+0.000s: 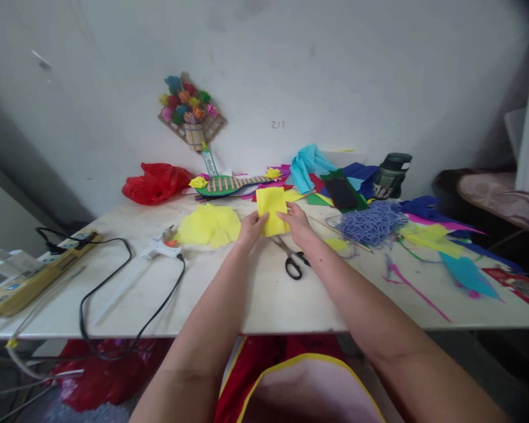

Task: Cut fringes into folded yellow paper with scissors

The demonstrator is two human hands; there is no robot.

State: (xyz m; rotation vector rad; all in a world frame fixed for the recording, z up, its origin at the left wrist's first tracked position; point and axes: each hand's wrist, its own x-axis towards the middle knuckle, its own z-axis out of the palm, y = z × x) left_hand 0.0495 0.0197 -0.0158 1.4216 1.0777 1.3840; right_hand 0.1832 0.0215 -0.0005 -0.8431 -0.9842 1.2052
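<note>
Between my two hands is a folded rectangle of yellow crepe paper (271, 207), raised a little over the table. My left hand (252, 228) pinches its lower left edge, thumb on the front. On the other side my right hand (298, 222) grips the right edge the same way. Black-handled scissors (293, 269) lie just below the paper, their blades partly hidden by it and my hands. To the left, a flat pile of yellow paper pieces (209, 225) rests on the table.
A glue gun (158, 249) with its black cord and a yellow power strip (39, 273) occupy the left side. Tangled purple-blue string (370, 223), coloured paper scraps and a dark green bottle (392, 176) are on the right. A red plastic bag (156, 183) sits at the back.
</note>
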